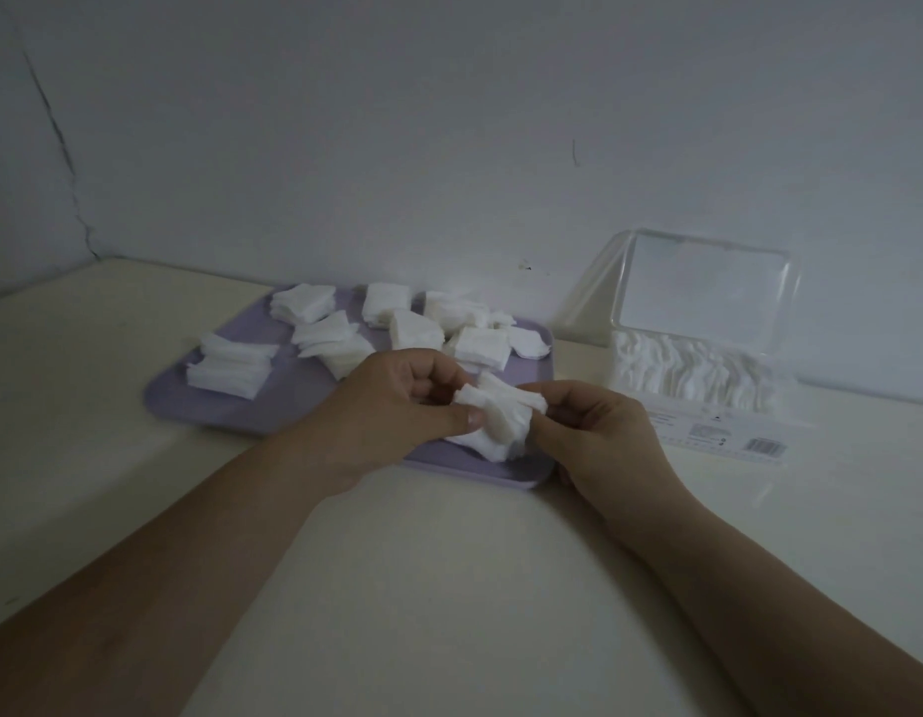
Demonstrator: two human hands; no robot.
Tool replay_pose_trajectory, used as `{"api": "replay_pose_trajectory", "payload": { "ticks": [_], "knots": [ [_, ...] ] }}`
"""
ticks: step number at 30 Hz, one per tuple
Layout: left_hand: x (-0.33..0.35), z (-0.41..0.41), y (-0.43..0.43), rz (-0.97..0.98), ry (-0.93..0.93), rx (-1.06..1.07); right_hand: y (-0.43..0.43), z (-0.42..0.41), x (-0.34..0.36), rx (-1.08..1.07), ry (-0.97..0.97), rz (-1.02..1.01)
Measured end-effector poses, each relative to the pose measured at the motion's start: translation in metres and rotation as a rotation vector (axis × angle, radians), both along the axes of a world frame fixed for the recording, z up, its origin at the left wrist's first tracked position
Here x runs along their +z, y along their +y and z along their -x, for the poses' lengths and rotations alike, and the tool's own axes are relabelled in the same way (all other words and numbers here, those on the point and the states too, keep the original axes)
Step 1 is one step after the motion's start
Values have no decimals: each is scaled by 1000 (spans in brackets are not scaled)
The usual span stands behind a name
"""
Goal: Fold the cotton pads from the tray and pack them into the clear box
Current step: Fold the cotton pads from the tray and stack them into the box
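Cotton pads (493, 419) bunch between both hands above the near edge of the lilac tray (172, 401); the left hand (392, 406) and right hand (599, 432) pinch opposite ends mid-fold. Several loose stacks (231, 367) wait on the tray, while the open clear box (700, 375) on the table (423, 561) to the right already looks largely filled.

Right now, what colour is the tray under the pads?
Pale purple tray, seen in the head view.

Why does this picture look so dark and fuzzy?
Head view: the light is dim and bluish; the cotton pads on the tray blur into soft white lumps with no sharp edges; the clear box looks hazy, and its label is too blurred to read.
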State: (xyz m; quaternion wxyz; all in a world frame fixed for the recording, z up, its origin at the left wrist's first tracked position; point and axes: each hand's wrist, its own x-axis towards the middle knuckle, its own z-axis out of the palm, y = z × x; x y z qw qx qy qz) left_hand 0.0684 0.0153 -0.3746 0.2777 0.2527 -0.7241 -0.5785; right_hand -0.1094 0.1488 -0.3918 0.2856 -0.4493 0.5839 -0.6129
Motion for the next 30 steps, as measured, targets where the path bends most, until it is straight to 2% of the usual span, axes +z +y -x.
{"api": "replay_pose_trajectory", "payload": {
  "ticks": [11, 15, 18, 21, 23, 26, 30],
  "knots": [
    [-1, 8, 10, 183, -52, 154, 1, -2, 8, 95, -119, -53],
    [-7, 9, 14, 432, -16, 208, 0, -4, 3, 37, 16, -10],
    [-11, 10, 10, 487, 46, 222, -1, -6, 3, -7, 55, -25],
    [-13, 10, 5, 424, 88, 227, -1, -9, 3, -50, 171, -49],
    [-10, 7, 5, 277, 101, 203, -1, -9, 3, -90, 250, -69],
    [-3, 3, 5, 100, 124, 160, -1, -10, 5, -94, 284, -58],
    [2, -1, 4, 2, 89, 100, 0, -10, 5, -99, 296, -33]
  ]
}}
